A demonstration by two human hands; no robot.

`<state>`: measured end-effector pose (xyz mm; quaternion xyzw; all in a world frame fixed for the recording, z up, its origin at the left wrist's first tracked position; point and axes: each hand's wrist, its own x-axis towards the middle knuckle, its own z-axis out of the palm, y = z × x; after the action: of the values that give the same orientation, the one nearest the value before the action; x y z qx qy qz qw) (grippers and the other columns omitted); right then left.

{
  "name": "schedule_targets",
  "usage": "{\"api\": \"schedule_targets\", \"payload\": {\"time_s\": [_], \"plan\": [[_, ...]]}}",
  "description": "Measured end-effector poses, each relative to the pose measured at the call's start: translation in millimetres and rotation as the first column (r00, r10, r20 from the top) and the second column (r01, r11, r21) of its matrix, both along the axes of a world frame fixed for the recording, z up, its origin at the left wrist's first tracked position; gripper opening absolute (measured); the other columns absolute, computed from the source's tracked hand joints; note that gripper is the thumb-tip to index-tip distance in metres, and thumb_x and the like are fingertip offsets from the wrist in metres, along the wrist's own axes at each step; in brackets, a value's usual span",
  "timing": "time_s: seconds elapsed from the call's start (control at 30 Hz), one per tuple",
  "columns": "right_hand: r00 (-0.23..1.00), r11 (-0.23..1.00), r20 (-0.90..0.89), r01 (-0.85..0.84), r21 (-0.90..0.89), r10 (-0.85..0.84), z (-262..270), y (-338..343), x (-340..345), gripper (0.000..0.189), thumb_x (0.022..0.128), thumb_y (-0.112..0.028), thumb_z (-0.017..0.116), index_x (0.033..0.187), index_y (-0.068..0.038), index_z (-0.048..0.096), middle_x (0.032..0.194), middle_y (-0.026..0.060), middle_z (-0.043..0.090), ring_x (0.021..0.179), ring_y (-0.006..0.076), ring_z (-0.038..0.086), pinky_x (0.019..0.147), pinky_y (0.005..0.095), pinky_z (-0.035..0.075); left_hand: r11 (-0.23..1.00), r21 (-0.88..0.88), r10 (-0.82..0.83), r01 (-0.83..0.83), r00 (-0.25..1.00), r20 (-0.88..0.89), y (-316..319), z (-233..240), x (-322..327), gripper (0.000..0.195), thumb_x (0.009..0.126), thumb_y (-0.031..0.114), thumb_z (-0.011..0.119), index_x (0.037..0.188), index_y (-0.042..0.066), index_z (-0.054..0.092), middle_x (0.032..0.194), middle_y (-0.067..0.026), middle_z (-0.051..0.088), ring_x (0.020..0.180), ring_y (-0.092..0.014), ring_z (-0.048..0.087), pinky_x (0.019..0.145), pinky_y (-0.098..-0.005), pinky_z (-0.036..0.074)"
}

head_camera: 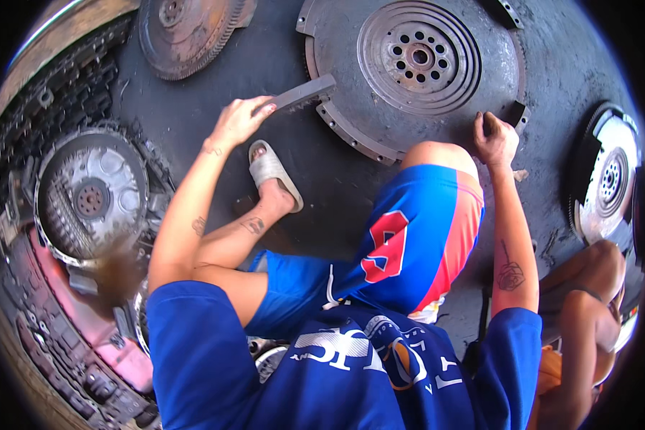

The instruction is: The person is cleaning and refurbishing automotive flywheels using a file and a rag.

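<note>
My left hand (240, 122) grips one end of a flat grey rectangular bar (303, 93). The bar's far end overlaps the left rim of a large flywheel (344, 59), a worn metal disc with concentric grooves and a ring of bolt holes round its hub (420, 55). Curved drilled segments (349, 132) sit along its edge. At the lower right rim is my right hand (495, 138), its fingers curled; whether they clasp the edge is hidden. My bent knee (441, 153) comes close to the lower rim.
A rusty toothed flywheel (191, 32) lies at upper left; another flywheel (607, 172) stands at right. A bell housing (94, 196) and piled metal parts (59, 91) crowd the left. Another person's bent legs (591, 312) are at lower right. My sandalled foot (271, 169) rests on the dark floor.
</note>
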<state>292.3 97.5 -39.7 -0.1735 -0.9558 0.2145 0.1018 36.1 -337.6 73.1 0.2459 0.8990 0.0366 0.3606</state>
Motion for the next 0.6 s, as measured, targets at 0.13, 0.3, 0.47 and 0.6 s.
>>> {"api": "schedule_targets", "payload": {"time_s": [0.13,0.3,0.47,0.6], "plan": [[0.999,1.000,0.027,0.029,-0.009,-0.029,3.9,-0.4,0.5,0.029,0.086,-0.025,0.064,0.066,-0.006,0.054,0.059,0.0145,0.055,0.056,0.0350,0.057,0.053,0.0429,0.045,0.950,-0.036,-0.306,0.312,0.946,0.108,8.9,-8.2,-68.0,0.047,0.088,0.051,0.060,0.106,0.009,0.069,0.094,-0.0147,0.071,0.089,-0.033,0.067,0.079,-0.0411,0.050],[0.997,0.998,0.046,0.065,0.022,-0.066,-7.8,-0.1,1.2,0.019,0.085,-0.024,0.068,0.080,-0.005,0.069,0.070,0.0144,0.065,0.063,0.0324,0.063,0.061,0.0394,0.050,0.909,0.029,-0.416,0.417,0.895,0.165,16.3,-50.3,-95.3,0.052,0.089,0.055,0.058,0.088,0.004,0.068,0.074,-0.0147,0.067,0.072,-0.030,0.067,0.067,-0.0415,0.049],[0.989,0.993,0.095,0.110,0.051,-0.114,-8.1,8.1,15.8,0.019,0.086,-0.020,0.069,0.087,-0.001,0.069,0.070,0.0157,0.064,0.065,0.0314,0.064,0.063,0.0376,0.050,0.978,0.005,-0.182,0.207,0.844,0.504,-15.0,-78.6,-77.9,0.060,0.094,0.053,0.054,0.067,0.000,0.059,0.053,-0.0032,0.052,0.051,-0.011,0.051,0.050,-0.0308,0.042],[0.994,0.991,-0.001,0.111,0.069,-0.111,-19.4,5.2,11.4,0.022,0.088,-0.022,0.068,0.088,0.000,0.067,0.070,0.0167,0.063,0.065,0.0321,0.063,0.063,0.0362,0.050,1.000,0.014,-0.017,0.011,0.796,0.605,-37.8,-123.4,-41.8,0.071,0.089,0.065,0.053,0.065,-0.002,0.059,0.054,-0.0073,0.054,0.052,-0.015,0.055,0.054,-0.0327,0.046]]}}
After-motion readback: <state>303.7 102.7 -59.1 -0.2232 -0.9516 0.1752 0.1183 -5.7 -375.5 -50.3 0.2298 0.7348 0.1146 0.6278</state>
